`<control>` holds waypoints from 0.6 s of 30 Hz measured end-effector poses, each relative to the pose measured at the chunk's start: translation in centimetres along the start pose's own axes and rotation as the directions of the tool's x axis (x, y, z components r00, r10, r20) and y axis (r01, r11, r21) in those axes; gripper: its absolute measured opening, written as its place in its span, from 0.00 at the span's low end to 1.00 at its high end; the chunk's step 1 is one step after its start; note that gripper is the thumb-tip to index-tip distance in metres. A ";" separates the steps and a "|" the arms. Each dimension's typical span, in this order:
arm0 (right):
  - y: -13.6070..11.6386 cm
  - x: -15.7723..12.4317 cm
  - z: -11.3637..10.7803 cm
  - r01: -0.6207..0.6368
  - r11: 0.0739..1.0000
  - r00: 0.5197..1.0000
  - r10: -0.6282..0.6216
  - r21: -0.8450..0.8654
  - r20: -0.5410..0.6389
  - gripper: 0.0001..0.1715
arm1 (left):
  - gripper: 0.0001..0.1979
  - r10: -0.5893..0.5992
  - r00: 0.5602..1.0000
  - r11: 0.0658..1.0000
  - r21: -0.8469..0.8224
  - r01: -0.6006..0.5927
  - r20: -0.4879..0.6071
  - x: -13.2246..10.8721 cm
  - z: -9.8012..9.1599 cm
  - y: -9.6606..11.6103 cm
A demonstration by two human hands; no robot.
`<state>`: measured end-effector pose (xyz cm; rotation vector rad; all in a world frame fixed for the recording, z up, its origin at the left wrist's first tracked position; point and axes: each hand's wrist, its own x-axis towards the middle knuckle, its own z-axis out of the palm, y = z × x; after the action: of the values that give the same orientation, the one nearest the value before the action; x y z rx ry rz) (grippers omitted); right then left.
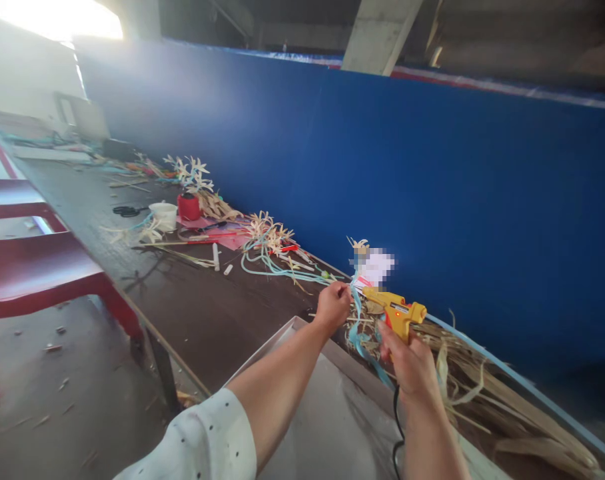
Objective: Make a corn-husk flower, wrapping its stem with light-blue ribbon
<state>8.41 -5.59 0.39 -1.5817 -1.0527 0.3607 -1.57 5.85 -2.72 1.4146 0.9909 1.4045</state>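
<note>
Dotted sleeve [202, 437] foremost; beyond it the left hand [332, 307] curls its fingers, whether around anything I can't tell. Just right of those fingertips hangs a blue strip [355, 333]; next, the right hand [410, 363] grips a yellow glue gun [396, 312], its barrel pointing left toward them.

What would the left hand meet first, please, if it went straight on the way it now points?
Most likely the light-blue strip just beyond the left hand, near the tip of the yellow glue gun; depth is unclear, and the two may already touch.
</note>
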 end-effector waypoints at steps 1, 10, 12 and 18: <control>0.1 0.0 0.0 -0.028 0.999 0.999 0.028 0.015 0.041 0.17 | 0.10 0.001 1.000 1.000 0.010 -0.001 -0.002 0.0 0.0 0.0; 0.6 0.4 -0.3 -0.083 0.996 0.993 0.083 -0.013 0.082 0.17 | 0.10 -0.019 1.000 1.000 0.021 0.018 0.016 -0.3 -0.3 0.6; 0.6 0.4 -0.3 -0.093 0.995 0.992 0.096 -0.042 0.085 0.18 | 0.10 -0.019 1.000 1.000 0.021 0.018 0.022 -0.4 -0.3 0.7; -0.3 0.2 -0.2 -0.060 0.994 0.997 0.065 -0.087 0.046 0.18 | 0.10 0.000 0.999 1.000 0.021 -0.001 0.035 -0.4 -0.2 0.8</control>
<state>8.54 -5.62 0.74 -1.6924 -1.0696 0.4029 -1.85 5.22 -2.13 1.4497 0.9859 1.3691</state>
